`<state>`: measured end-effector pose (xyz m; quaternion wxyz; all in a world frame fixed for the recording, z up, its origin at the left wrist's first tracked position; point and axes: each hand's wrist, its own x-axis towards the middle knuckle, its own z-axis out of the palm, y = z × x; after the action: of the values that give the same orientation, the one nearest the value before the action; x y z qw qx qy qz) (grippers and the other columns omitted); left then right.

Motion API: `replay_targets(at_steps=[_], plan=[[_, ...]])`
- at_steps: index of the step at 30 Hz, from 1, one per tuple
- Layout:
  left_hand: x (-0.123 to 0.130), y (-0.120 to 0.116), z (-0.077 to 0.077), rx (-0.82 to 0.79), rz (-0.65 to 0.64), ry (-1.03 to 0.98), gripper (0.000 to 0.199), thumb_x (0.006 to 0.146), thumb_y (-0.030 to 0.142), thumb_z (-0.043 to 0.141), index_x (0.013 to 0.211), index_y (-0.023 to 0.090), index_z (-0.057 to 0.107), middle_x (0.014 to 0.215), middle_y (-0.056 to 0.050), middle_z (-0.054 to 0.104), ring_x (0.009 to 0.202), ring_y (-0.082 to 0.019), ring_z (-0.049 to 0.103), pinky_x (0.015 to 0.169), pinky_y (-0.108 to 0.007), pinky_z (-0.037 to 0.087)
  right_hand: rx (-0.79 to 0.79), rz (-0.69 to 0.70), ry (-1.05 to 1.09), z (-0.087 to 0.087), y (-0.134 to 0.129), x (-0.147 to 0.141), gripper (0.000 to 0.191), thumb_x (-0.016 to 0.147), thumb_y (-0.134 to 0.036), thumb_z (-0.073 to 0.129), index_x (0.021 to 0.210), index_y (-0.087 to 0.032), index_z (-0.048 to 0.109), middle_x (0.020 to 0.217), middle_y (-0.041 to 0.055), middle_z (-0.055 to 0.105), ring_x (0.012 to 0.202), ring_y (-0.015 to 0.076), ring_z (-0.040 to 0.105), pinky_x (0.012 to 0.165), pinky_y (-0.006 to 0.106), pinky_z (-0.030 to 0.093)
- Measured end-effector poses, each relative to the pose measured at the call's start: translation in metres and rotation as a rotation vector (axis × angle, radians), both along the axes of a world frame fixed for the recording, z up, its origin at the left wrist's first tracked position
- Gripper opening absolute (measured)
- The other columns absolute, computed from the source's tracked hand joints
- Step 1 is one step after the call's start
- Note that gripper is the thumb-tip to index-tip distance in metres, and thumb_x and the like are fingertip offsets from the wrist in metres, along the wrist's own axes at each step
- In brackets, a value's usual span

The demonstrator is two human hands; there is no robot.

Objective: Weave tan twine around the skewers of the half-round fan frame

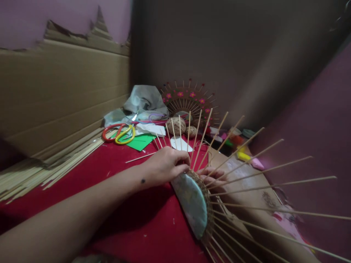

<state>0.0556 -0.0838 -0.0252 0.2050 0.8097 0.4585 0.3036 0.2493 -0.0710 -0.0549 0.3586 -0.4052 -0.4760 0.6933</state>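
A half-round piece with a pale blue-green patterned centre stands tilted over the red cloth, with thin wooden sticks fanning out from its curved edge. Brown twine is woven around the sticks beside that centre. My left hand pinches the upper end of the woven rim, thumb and fingers pressed together. Behind the sticks, my right hand has its fingers bent at the woven band, partly hidden by the sticks. A strand of twine hangs below my right hand, near the wrist.
Red cloth covers the table. Loose sticks lie at left by a cardboard sheet. Scissors, green paper, twine balls and a flower-decorated fan are at the back. Yellow and pink pieces lie at right.
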Motion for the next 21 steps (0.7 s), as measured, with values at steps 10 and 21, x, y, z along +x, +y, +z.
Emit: replay_targets(at_steps=[10, 21], plan=[[0.008, -0.009, -0.009, 0.225, -0.060, -0.032, 0.020, 0.082, 0.021, 0.052, 0.100, 0.016, 0.060, 0.062, 0.002, 0.057, 0.053, -0.007, 0.049, 0.051, -0.019, 0.036, 0.009, -0.006, -0.017, 0.001, -0.001, -0.002, 0.024, 0.053, -0.032, 0.078, 0.063, -0.015, 0.064, 0.056, 0.0007, 0.065, 0.048, 0.0111, 0.057, 0.047, 0.021, 0.042], [0.015, -0.006, -0.012, 0.182, 0.118, -0.249, 0.034, 0.075, 0.015, 0.056, 0.105, 0.016, 0.040, 0.075, 0.002, 0.053, 0.062, -0.009, 0.051, 0.056, -0.021, 0.043, 0.004, 0.044, -0.013, -0.004, -0.001, -0.001, 0.020, 0.056, -0.033, 0.077, 0.067, -0.019, 0.068, 0.058, -0.0008, 0.066, 0.049, 0.0102, 0.058, 0.046, 0.019, 0.043]])
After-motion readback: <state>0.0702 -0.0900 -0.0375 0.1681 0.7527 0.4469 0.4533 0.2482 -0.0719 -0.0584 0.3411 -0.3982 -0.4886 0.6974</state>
